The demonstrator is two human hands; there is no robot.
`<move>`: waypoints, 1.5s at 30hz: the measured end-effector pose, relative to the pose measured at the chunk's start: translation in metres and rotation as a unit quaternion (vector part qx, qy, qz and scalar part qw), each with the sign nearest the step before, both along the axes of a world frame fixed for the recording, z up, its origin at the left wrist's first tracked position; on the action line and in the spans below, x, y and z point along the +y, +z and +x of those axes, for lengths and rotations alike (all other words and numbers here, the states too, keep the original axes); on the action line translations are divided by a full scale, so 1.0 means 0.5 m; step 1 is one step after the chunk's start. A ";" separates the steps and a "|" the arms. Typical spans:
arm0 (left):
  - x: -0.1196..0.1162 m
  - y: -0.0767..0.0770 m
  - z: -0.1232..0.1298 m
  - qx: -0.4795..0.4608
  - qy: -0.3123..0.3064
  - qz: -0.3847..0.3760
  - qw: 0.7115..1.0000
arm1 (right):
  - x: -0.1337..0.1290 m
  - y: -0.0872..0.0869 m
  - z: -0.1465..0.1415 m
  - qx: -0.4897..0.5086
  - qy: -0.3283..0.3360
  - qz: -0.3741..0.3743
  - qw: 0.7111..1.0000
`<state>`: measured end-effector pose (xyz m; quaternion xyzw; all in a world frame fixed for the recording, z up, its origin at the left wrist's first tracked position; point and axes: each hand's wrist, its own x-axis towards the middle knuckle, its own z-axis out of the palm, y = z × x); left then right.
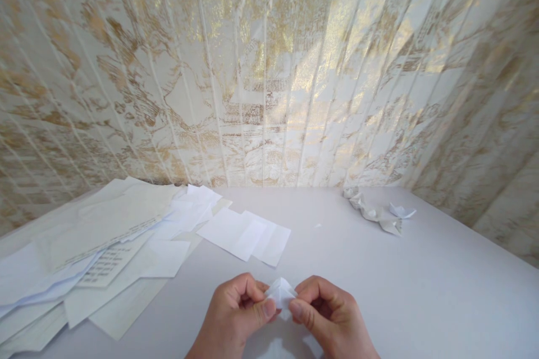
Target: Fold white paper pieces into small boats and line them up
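A small folded white paper [281,293] with a pointed top is held between both hands, just above the table near the bottom centre. My left hand [240,311] pinches its left side between thumb and fingers. On the right side, the thumb and fingers of my right hand [326,311] grip the paper in the same way. The lower part of the paper is partly hidden by the thumbs.
Loose sheets [122,247], some printed, are heaped on the left of the white table [421,291]. Smaller white paper pieces [240,233] lie beyond my hands. Folded paper shapes [373,212] rest at the back right. A patterned curtain or wall covering [269,67] rises behind.
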<state>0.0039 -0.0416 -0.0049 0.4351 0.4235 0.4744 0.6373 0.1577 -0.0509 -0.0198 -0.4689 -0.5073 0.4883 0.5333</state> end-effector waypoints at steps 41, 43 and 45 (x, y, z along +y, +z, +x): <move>0.001 0.008 0.009 0.155 -0.072 0.029 0.985 | -0.001 -0.020 -0.010 -0.085 -0.022 0.134 0.987; -0.001 0.010 0.008 0.184 -0.070 0.038 0.980 | -0.002 -0.022 -0.011 -0.091 -0.006 0.111 0.990; -0.001 0.013 0.007 0.198 -0.065 0.040 0.977 | -0.002 -0.019 -0.010 -0.094 0.017 0.080 0.992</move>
